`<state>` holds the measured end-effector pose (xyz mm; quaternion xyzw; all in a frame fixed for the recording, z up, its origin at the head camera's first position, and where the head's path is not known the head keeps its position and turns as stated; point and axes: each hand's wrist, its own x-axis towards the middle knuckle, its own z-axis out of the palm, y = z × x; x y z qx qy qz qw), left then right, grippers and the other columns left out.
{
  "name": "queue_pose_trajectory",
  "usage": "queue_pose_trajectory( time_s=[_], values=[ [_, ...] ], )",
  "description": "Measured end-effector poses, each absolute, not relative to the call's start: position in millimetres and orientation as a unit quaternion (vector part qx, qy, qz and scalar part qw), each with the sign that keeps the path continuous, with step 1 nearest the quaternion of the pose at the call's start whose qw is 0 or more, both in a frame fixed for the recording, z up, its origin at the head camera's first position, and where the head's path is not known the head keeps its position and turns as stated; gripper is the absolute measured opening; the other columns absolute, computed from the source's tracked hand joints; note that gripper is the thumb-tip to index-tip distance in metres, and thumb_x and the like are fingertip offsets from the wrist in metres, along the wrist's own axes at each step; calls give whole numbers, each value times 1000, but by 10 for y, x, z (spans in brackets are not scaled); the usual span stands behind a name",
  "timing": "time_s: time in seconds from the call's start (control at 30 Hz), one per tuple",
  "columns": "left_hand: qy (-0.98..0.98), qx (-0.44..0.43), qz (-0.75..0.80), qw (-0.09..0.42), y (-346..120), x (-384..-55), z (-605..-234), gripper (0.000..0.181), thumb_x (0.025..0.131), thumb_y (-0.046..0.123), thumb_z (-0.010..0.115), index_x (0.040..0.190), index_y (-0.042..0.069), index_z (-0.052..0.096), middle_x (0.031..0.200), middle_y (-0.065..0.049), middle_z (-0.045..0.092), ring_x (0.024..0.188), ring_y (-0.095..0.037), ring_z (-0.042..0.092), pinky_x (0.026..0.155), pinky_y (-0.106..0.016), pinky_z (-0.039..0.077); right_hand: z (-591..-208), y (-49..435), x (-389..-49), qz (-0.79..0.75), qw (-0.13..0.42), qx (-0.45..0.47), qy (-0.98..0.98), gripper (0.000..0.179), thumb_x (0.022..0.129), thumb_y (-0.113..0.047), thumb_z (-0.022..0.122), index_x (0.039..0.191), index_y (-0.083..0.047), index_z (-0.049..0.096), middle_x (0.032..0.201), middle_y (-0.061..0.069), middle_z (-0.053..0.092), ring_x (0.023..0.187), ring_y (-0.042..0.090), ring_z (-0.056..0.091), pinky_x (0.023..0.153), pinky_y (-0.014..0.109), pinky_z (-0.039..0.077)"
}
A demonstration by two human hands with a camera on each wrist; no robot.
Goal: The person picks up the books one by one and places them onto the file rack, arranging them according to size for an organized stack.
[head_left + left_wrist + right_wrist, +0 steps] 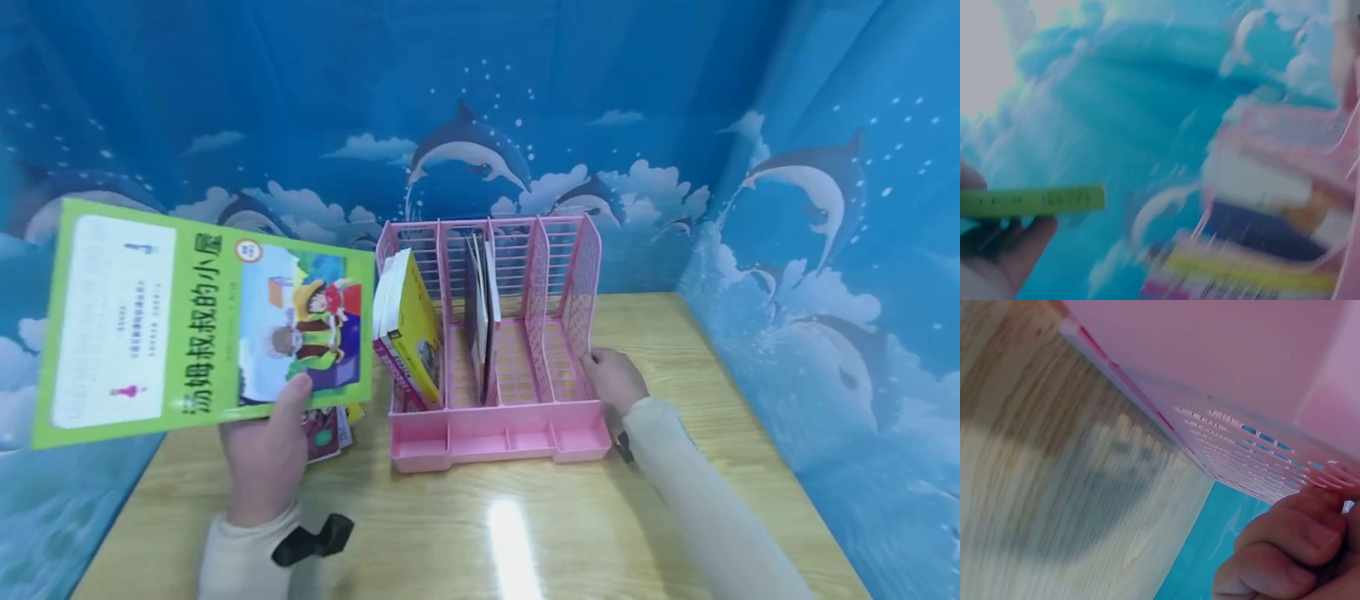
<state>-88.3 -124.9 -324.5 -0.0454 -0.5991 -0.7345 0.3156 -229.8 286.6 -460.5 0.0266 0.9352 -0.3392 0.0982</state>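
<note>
Green book (206, 321) hangs above the surface (420, 533), left of the 4-bay pink rack (525, 414), pinched between left hand's (262, 458) thumb and fingers; right hand (615, 381), fingers curled, grips the rack's right side.

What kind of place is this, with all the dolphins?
Probably a reading or study corner indoors, though I can't be sure: there's a wooden table, a dolphin backdrop around it, and a rack holding books.

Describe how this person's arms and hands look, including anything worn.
The left hand and right hand wear no gloves. The left sleeve and right sleeve are long and cream-coloured. A black, bow-shaped strip sits by the left; a smaller black piece shows by the right.
</note>
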Motion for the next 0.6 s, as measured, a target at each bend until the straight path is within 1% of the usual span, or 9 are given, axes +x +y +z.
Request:
queue_pose_trajectory(
  time_s=[0.1, 0.17, 0.23, 0.27, 0.3, 0.37, 0.4, 0.5, 0.6],
  values=[
    [-651, -88, -680, 325, -884, -937, -3316, 75, 88, -18, 60, 155, 10, 38, 147, -14, 55, 129, -27, 59, 103, -29, 54, -4615, 2876, -2306, -341, 95, 27, 935, 55, 110, -43, 35, 141, -4, 59, 103, 14, 70, 86, 28, 63, 78, 43, 52],
    [-671, -115, -656, 326, -657, -1024, -3408, 76, 89, -18, 60, 156, 10, 36, 149, -14, 53, 130, -29, 58, 104, -32, 54, -4619, 2879, -2310, -343, 96, 28, 934, 55, 110, -42, 36, 141, -3, 60, 100, 14, 69, 84, 27, 62, 76, 42, 52],
    [-696, -123, -632, 318, -461, -1102, -3532, 79, 90, -15, 60, 158, 13, 32, 151, -13, 51, 128, -29, 59, 99, -32, 57, -4619, 2877, -2312, -343, 95, 26, 934, 55, 111, -42, 36, 141, -3, 59, 100, 12, 69, 83, 25, 61, 75, 40, 51],
    [-706, -125, -623, 314, -377, -1147, -3600, 80, 91, -14, 61, 160, 14, 31, 152, -12, 50, 130, -30, 58, 99, -34, 57, -4619, 2875, -2310, -346, 98, 28, 933, 55, 111, -42, 36, 141, -3, 59, 98, 12, 68, 81, 25, 60, 74, 40, 51],
    [-721, -119, -612, 303, -302, -1181, -3671, 80, 92, -11, 62, 160, 18, 30, 154, -9, 50, 130, -28, 58, 99, -33, 57, -4614, 2871, -2308, -347, 99, 27, 932, 55, 111, -42, 36, 141, -2, 59, 96, 12, 68, 80, 25, 60, 73, 39, 51],
    [-728, -122, -619, 267, -178, -1260, -3802, 84, 94, -9, 61, 163, 22, 25, 160, -6, 43, 138, -28, 52, 104, -35, 54, -4609, 2865, -2306, -349, 101, 27, 931, 55, 110, -42, 36, 142, -2, 59, 92, 11, 66, 78, 24, 59, 71, 38, 50],
    [-731, -114, -626, 247, -123, -1293, -3863, 83, 95, -8, 61, 163, 23, 26, 159, -7, 44, 137, -29, 53, 101, -36, 56, -4608, 2862, -2304, -350, 102, 29, 931, 56, 110, -42, 35, 141, -2, 59, 90, 11, 65, 76, 24, 58, 69, 37, 50],
    [-747, -83, -634, 184, -2, -1383, -4009, 75, 97, -1, 61, 162, 20, 29, 156, -13, 47, 133, -34, 56, 92, -42, 61, -4606, 2860, -2301, -352, 107, 35, 929, 56, 110, -43, 35, 141, -2, 59, 86, 11, 63, 74, 25, 57, 68, 37, 49],
    [-774, -52, -617, 134, 61, -1465, -4116, 69, 100, 7, 60, 161, 16, 29, 152, -18, 50, 129, -38, 59, 86, -46, 63, -4606, 2857, -2299, -353, 107, 40, 929, 55, 110, -43, 36, 141, -3, 59, 91, 11, 66, 77, 24, 58, 71, 38, 50]
  ],
)
